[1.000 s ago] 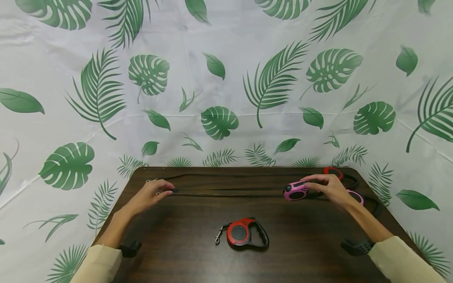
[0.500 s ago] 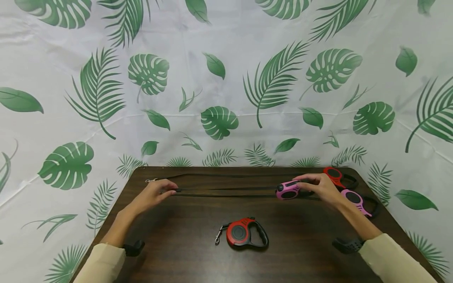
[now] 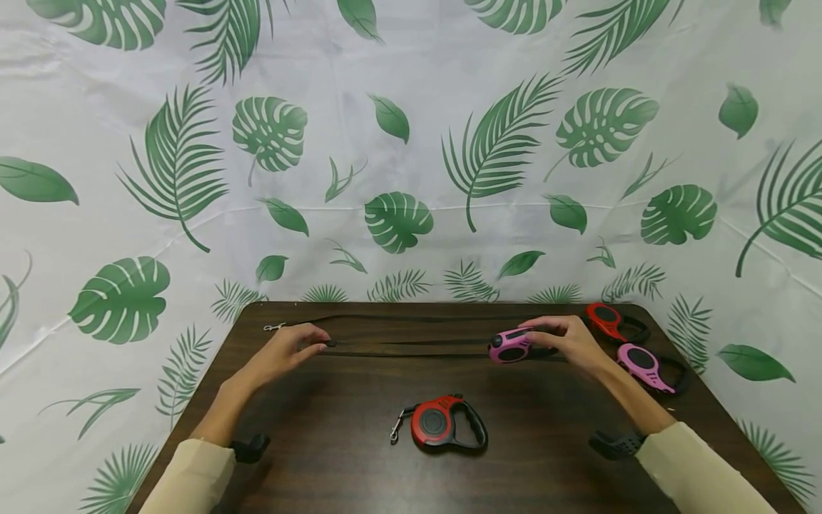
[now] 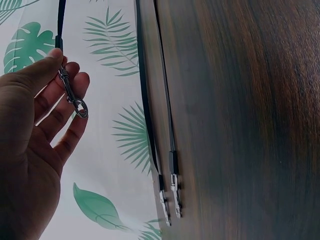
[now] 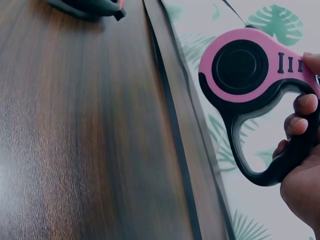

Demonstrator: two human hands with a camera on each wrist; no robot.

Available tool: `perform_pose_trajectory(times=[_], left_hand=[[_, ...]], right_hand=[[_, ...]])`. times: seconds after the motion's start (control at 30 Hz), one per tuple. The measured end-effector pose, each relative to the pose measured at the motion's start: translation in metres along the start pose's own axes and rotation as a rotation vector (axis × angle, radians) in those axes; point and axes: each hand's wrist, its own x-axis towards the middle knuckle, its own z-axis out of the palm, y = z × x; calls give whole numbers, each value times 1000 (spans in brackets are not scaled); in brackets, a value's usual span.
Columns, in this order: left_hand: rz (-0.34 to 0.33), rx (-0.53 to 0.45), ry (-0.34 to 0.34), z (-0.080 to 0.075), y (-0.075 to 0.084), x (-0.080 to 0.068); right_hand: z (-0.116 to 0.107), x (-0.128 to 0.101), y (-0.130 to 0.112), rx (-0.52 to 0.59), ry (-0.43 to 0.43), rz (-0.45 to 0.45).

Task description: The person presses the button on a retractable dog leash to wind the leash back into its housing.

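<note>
Right hand [image 3: 566,340] curls its fingers round the black loop handle [image 5: 301,151] of a pink-and-black plastic retractable leash [image 3: 510,346], casing to the left of the hand, raised above the dark brown wood-grain desk [image 3: 321,435]. Left hand [image 3: 295,345] pinches the end of that leash's thin black strap [image 4: 61,25] between thumb and fingertip, just above a silver metal clip [image 4: 70,91]; other fingers loosely fanned. Strap spans the gap between hands, toward the desk's far side. White cloth with green leaf print [image 3: 424,164] rises behind the far edge. By the far right corner: a red-and-black plastic leash [image 3: 614,323]; just nearer, by the right edge, a second pink-and-black leash [image 3: 642,363]. Two flat black straps [image 5: 173,114] run along the far side, ending in silver clips [image 4: 174,187] near the far left corner. Nearer the person, mid-desk, well apart from both hands: a compact red-and-black plastic leash [image 3: 432,425], broad wood surface to either side.
</note>
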Motion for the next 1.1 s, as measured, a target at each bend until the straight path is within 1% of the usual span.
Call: perform_pose_trajectory(times=[0.1,0.33,0.43,0.57,0.67,0.9,1.1], left_hand=[[14,-8,11,2,0,1],[77,-39,29,8,2,4],[75,-50,28,8,3,6],[59,-66,15,10,6,10],[61,-70,9,12,8,14],[105,-85,13,17,12,20],[121,-82,12,22,12,26]], right_hand=[[3,1,0,10,-6,2],[12,4,-3,106,-48,31],[16,6,-5,114,-59,18],[20,8,-4,132,-59,29],[24,10,-4,139,-61,30],[30,12,-5,138,-59,18],[34,14,-7,145,-74,12]])
